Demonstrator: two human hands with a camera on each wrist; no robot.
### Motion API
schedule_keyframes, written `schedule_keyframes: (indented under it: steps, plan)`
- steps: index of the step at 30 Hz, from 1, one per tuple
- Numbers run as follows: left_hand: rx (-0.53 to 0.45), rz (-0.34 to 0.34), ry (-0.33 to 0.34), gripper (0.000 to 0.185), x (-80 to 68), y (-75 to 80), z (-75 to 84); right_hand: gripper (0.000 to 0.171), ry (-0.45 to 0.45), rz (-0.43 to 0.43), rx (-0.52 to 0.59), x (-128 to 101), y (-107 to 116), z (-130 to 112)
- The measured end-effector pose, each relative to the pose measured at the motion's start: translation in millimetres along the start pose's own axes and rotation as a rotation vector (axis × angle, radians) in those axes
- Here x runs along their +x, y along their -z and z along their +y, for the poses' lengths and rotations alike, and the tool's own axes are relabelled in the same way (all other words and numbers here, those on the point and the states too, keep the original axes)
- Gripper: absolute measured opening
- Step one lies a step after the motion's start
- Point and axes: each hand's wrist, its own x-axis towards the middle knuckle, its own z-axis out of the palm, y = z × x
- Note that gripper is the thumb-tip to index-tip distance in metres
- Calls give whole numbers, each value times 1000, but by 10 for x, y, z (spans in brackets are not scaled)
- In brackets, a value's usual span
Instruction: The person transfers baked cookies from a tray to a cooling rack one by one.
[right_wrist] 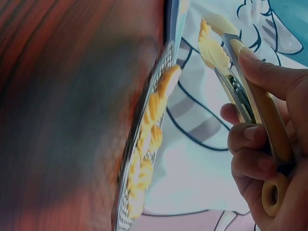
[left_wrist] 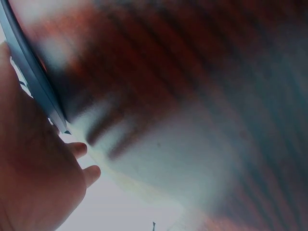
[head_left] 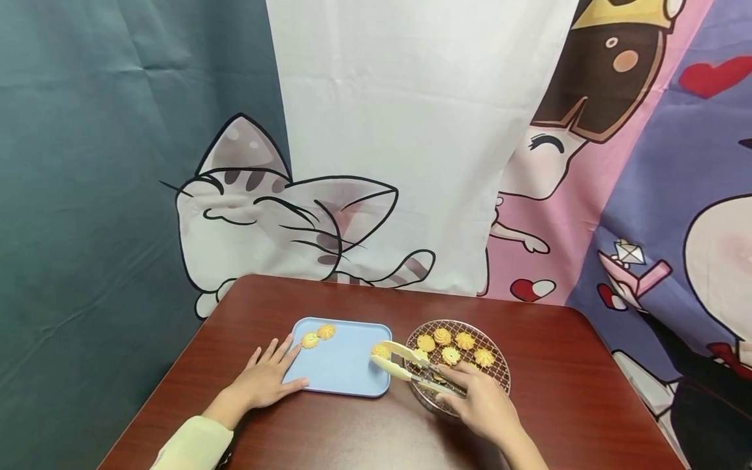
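My right hand [head_left: 486, 403] grips a pair of cream-yellow tongs [right_wrist: 269, 115], thumb on one arm and fingers curled round the other. Between the tong tips is a yellow piped cookie [head_left: 380, 351], over the right edge of a light blue tray [head_left: 343, 365]. Two more swirled cookies [head_left: 310, 339] lie near the tray's far left corner. My left hand [head_left: 262, 380] rests at the tray's left edge with its fingers spread. In the left wrist view that hand [left_wrist: 38, 159] fills the left side beside the tray's dark-looking rim [left_wrist: 36, 77].
Right of the tray stands a round wire cooling rack [head_left: 499, 375] bearing several cookies [head_left: 450, 355], partly under my right hand and the tongs. Both sit on a glossy red-brown table [head_left: 352, 434]. Behind its far edge hangs a cartoon-printed curtain [head_left: 411, 130].
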Motion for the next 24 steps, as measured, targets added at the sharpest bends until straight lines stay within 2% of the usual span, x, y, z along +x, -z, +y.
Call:
schedule_keyframes:
  steps: [14, 24]
  plan:
    - [-4, 8, 5, 86, 0, -30, -41, 47, 22, 142, -58, -279, 230, 267]
    - [9, 10, 9, 89, 10, -66, -47, 49, 5, 158, -65, -484, 369, 420]
